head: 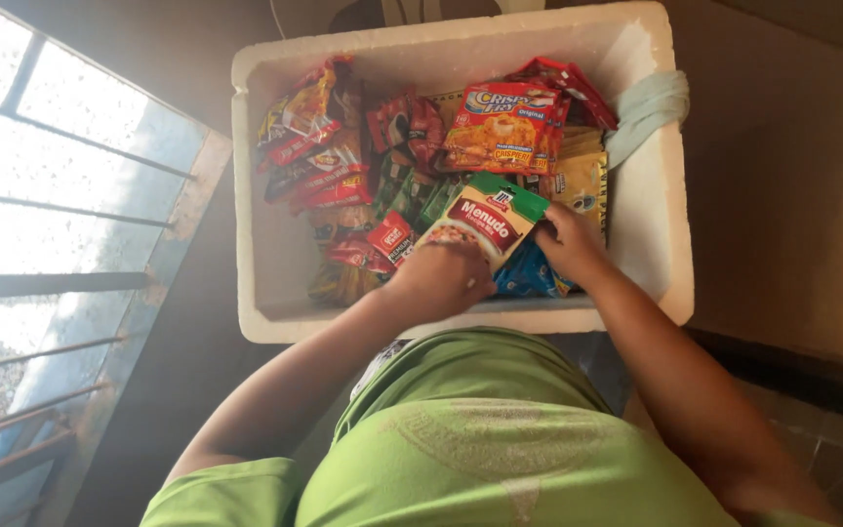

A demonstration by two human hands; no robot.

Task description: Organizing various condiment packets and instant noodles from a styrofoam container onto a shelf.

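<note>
1. The white foam box point(651, 244) is the largest thing in view and serves as the landmark; it sits open in front of the person, so its contents can be reached from above.
2. Inside the box, seasoning and snack sachets lie loosely heaped — red packets point(319, 146) toward its left wall, an orange breading-mix packet point(504, 127) near its far wall, a blue packet point(524, 275) by its near wall.
3. A pale green cloth point(648, 109) drapes over the box's right rim.
4. The green-topped sachet point(485, 220) is held just above the heap near the box's near wall, tilted face up, probably so that its front shows.
5. The left hand point(441, 278) reaches over the box's near rim, knuckles up, fingers curled round the sachet's lower end.
6. The right hand point(568, 244) comes in from the box's right side — forearm slanting across the near rim, fingertips pinching the sachet's right edge.
</note>
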